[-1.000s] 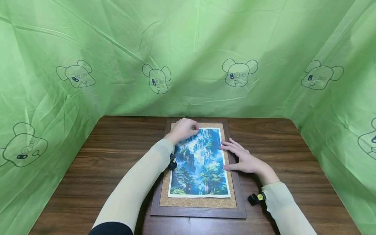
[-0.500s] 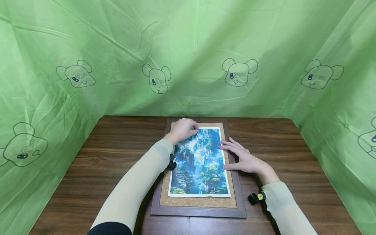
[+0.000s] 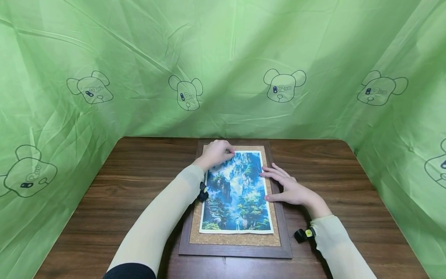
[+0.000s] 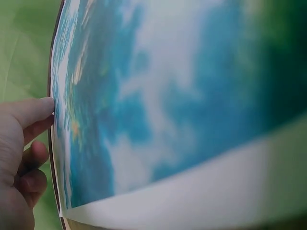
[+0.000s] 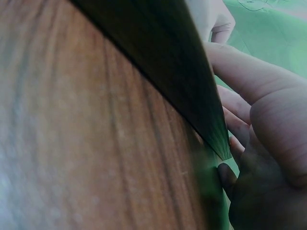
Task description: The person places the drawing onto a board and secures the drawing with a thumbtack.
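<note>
A printed landscape picture (image 3: 240, 193) in blue and green, with a white border, lies on a cork board (image 3: 230, 239) in a dark wooden frame (image 3: 235, 251). At the picture's upper edge is my left hand (image 3: 215, 154), thumb and index fingertips together against the paper and the other fingers curled. In the left wrist view these fingertips meet the print; I cannot tell whether something small is between them. My right hand (image 3: 292, 190) rests across the frame's right side with fingers spread, its fingertips on the picture's right border.
The frame lies on a dark wood-grain table (image 3: 146, 186). A green curtain (image 3: 226, 66) with outlined bear heads surrounds the table's back and both sides. Small dark cameras (image 3: 303, 235) are strapped to the wrists.
My left hand has shifted very slightly to the left along the picture's upper edge. The right hand and the framed board look the same.
</note>
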Available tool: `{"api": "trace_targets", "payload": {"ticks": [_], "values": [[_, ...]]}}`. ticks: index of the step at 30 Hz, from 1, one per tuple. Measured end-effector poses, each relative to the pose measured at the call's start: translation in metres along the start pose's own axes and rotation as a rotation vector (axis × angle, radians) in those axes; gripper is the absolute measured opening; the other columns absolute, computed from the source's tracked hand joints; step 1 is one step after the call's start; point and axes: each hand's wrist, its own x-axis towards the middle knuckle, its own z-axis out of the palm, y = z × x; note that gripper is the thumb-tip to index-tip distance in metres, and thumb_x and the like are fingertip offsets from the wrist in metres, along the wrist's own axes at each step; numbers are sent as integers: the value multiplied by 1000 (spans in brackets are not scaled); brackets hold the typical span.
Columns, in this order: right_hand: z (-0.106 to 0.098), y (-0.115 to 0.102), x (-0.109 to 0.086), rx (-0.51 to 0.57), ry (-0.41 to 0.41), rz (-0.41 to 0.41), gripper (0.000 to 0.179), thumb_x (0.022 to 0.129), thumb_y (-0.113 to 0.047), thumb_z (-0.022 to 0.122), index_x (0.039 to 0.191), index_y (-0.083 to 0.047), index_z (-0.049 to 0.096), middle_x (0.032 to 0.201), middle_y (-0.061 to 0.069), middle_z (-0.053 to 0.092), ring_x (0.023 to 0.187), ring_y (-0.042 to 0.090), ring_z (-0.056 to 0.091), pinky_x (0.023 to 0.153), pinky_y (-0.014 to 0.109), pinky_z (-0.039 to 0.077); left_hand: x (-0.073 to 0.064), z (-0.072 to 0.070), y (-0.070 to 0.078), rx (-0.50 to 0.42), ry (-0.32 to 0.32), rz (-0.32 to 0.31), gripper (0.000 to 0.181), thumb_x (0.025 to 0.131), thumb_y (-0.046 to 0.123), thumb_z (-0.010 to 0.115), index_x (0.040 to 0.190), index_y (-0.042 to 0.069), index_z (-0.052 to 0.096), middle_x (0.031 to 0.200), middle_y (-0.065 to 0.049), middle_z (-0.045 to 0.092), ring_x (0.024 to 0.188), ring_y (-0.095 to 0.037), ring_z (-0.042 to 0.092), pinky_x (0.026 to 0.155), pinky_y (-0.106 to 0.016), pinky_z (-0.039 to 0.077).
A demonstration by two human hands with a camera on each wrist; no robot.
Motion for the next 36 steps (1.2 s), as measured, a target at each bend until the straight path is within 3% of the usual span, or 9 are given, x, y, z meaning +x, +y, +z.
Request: {"api": "trace_targets", "payload": {"ticks": [7,18,23,26,29,31,36], "values": [[0,0,1,0,0,-5,81,95,-46,86,165,-25,49,181,0,26,169,36,0,113,90,2,-1,-3,-3,-7,-48,47,14,107,22,74,111,17,86,117,1,75,105,-19,71,97,-42,58],[-2,-8,-2,-43,-4,5,81,96,-45,84,166,-21,50,181,4,25,168,38,2,113,91,4,-5,-12,3,29,-188,76,26,111,25,66,131,13,80,139,-6,68,127,-28,66,111,-50,50],[-11,-22,-8,-84,-6,-10,77,100,-42,82,165,-16,50,181,11,23,167,45,10,121,82,16,-13,-21,1,-43,-160,77,42,110,28,66,148,8,68,147,-11,63,132,-30,62,112,-48,50],[-24,-27,-14,-136,28,-21,77,100,-42,82,165,-14,50,180,13,26,164,45,20,122,75,25,-23,-35,-1,-53,-97,94,48,110,30,66,152,6,62,149,-13,61,122,-29,68,108,-47,53],[-41,-27,-25,-220,78,-28,77,100,-43,82,164,-14,51,178,15,29,162,46,27,121,73,29,-41,-54,-6,-7,-36,126,50,111,32,66,153,7,60,151,-13,59,115,-28,71,106,-46,55],[-54,-24,-34,-275,105,-37,75,100,-44,82,163,-15,52,178,15,30,162,47,28,121,74,29,-56,-69,-11,28,-3,151,53,111,34,66,155,6,58,155,-14,57,123,-30,69,110,-48,52],[-86,-7,-65,-397,187,-90,73,98,-39,84,162,-18,54,176,16,34,157,52,34,114,77,35,-103,-104,-29,145,58,191,66,109,40,67,163,5,50,166,-16,50,153,-35,48,124,-59,36]]}}
